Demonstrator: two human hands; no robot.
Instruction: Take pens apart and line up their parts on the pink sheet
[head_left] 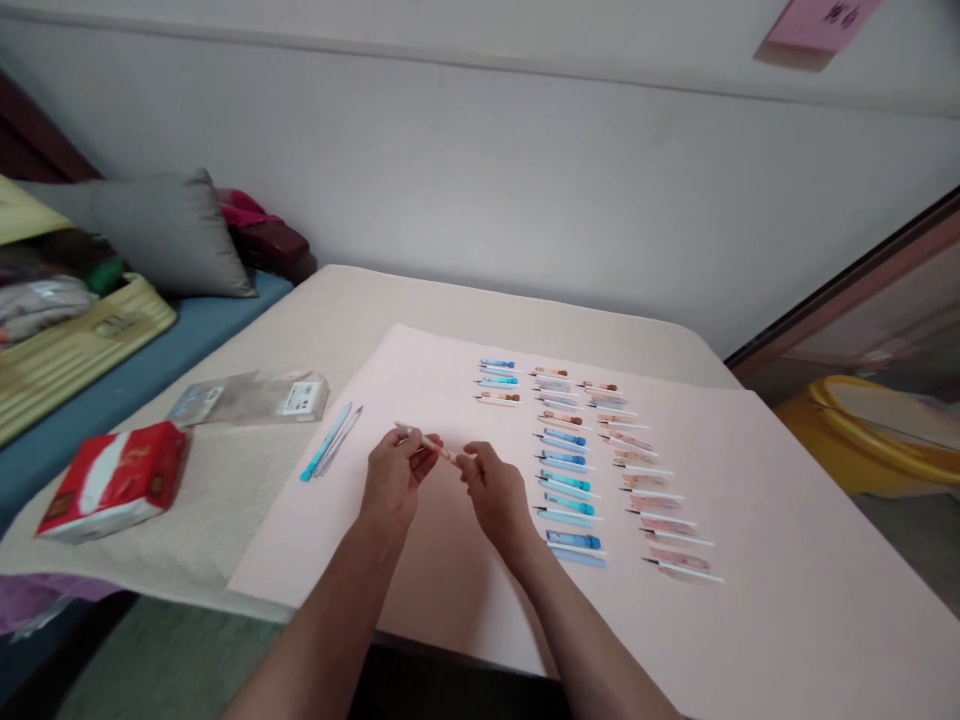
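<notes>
Over the pale pink sheet (465,620), my left hand (391,472) holds a slim beige pen (430,443) by its middle and upper part. My right hand (495,492) pinches the other end of the same pen, so it lies slantwise between both hands. To the left of my hands lie a light blue pen (325,443) and thin grey refills (339,441) side by side. On the right, blue pen parts (571,541), brown-ended pen parts (562,419) and white refills with dark tips (684,569) are laid out in columns.
A red and white tissue pack (112,480) and a clear plastic packet (247,397) lie at the table's left side. Beyond are a blue seat (217,310) with a grey cushion (172,230). A wall stands behind the table; a yellow bucket (862,430) is at the right.
</notes>
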